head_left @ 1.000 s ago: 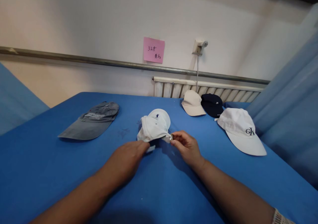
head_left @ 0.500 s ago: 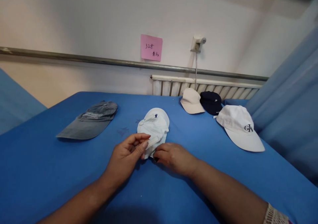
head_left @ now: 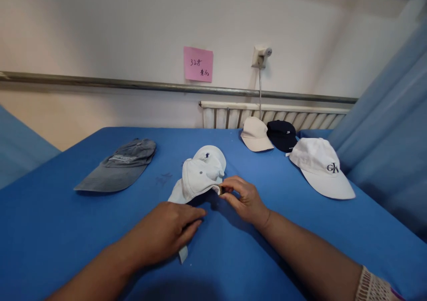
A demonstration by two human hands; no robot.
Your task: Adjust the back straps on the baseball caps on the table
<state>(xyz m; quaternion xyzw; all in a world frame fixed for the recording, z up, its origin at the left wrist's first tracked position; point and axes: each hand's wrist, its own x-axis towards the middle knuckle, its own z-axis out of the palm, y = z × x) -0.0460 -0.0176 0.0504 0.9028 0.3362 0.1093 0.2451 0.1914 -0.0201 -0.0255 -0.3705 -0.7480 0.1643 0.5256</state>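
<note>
A pale, almost white baseball cap (head_left: 200,174) with a small dark emblem lies partly folded on the blue surface, between my hands. My right hand (head_left: 245,201) pinches a small brass-coloured buckle (head_left: 220,190) at the cap's back edge. Closer to me, my left hand (head_left: 170,229) is closed with its fingers together over the cap's light strap (head_left: 183,254). The strap comes off the cap's left side, passes behind this hand, and its loose end hangs out below. The fingers' grip on the strap is partly hidden.
A grey cap (head_left: 118,167) lies at the left. At the back right are a beige cap (head_left: 255,134), a navy cap (head_left: 282,135) and a white cap (head_left: 320,167). A radiator (head_left: 233,116) and a metal rail (head_left: 150,85) run along the wall; a blue curtain (head_left: 387,118) hangs right.
My left hand has drawn toward me, and the strap's end now shows below it. My right hand has risen slightly, lifting the buckle into view. The cap's back has opened out.
</note>
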